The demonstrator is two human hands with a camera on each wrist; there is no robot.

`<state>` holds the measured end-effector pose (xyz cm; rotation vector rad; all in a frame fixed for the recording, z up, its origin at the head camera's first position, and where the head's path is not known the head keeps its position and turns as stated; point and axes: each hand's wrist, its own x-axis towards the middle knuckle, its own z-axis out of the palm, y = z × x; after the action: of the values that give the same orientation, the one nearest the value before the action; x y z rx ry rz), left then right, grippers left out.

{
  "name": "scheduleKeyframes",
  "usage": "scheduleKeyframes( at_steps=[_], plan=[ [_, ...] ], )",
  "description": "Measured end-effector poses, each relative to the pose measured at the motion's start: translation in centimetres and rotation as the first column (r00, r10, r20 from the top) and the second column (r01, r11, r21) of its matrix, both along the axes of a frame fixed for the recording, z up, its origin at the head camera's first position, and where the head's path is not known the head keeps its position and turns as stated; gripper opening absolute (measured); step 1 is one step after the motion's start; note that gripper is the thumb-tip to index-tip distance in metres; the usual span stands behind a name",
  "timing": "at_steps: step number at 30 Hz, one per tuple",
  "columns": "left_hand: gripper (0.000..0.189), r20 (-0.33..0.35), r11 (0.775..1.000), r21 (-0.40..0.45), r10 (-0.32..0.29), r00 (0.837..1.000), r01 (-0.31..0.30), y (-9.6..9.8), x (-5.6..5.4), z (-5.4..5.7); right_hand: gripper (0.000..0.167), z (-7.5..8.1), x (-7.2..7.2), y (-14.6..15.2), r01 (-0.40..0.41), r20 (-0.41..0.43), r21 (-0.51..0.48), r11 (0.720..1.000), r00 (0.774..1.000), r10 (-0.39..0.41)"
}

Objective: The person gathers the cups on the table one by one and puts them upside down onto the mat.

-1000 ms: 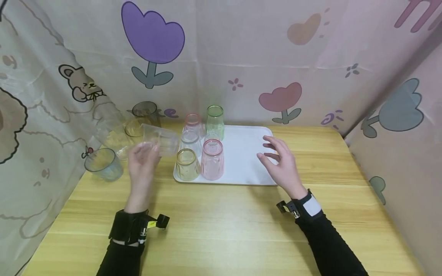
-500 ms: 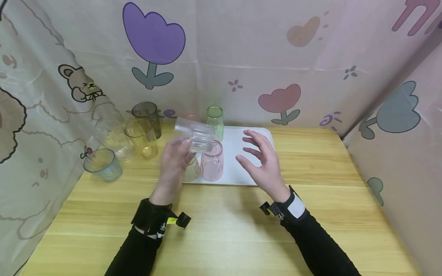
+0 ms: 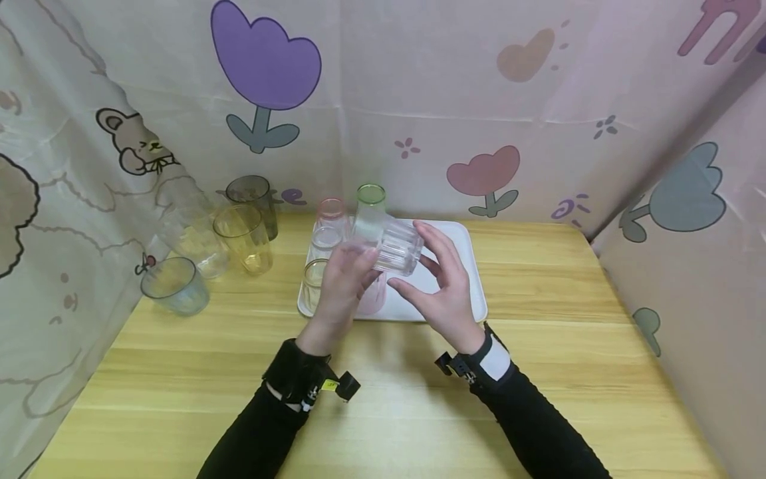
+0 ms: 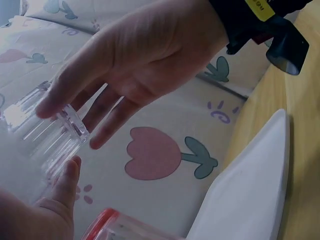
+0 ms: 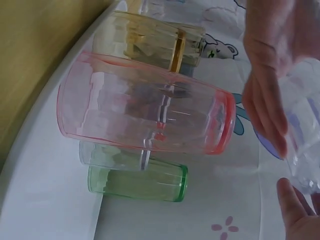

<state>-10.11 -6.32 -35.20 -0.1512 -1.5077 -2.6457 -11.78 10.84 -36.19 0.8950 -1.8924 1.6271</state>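
My left hand (image 3: 347, 279) grips a clear fluted glass (image 3: 397, 246) above the white tray (image 3: 469, 266), the glass lying tilted with its thick base to the right. At that base, my right hand (image 3: 445, 286) has its fingers and thumb spread around the end, fingertips right at the glass. In the left wrist view, the right thumb overlaps the glass near its base. Below stand upside-down glasses on the tray: a pink tumbler (image 5: 145, 105), a green one (image 5: 140, 182), an amber one (image 5: 140, 42), a clear one (image 3: 328, 239) and a second pink one (image 3: 331, 209).
Left of the tray, a dark grey glass (image 3: 263, 206), a yellow glass (image 3: 245, 243), a clear glass (image 3: 206, 256) and a bluish glass (image 3: 176, 293) stand mouth up on the wooden table (image 3: 383, 412). Printed curtains (image 3: 383, 80) enclose the back and sides.
My left hand has carried the clear glass rightward from beside the yellow glass to over the tray, its base swinging toward the right hand. The right hand has moved left to meet it.
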Motion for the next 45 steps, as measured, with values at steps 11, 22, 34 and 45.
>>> scheduleKeyframes(
  at_steps=[11, 22, 34, 45],
  plan=[
    [0.035, 0.027, 0.994, -0.025, -0.109, 0.994, 0.109, 0.2, 0.2, 0.2, 0.079, -0.1, -0.3, 0.2, -0.047, -0.034, -0.108, 0.993, 0.998, 0.044],
    [0.041, -0.107, 0.957, -0.291, -0.016, 0.994, -0.016, -3.0, 0.4, 0.4, 0.072, 1.8, -2.0, 1.0, -0.045, -0.03, -0.148, 0.988, 0.999, 0.041],
    [0.033, -0.086, 0.692, -0.63, 0.39, 0.917, -0.353, -10.9, 0.0, -2.4, 0.075, 2.0, -6.8, 3.1, 0.198, 0.016, 0.064, 0.978, 0.98, -0.2],
    [0.037, 0.137, 0.552, -0.829, 0.359, 0.923, -0.092, -14.1, -1.0, -6.5, 0.07, 2.8, -11.2, 3.8, 0.318, 0.076, 0.447, 0.836, 0.918, -0.389]
  ],
)
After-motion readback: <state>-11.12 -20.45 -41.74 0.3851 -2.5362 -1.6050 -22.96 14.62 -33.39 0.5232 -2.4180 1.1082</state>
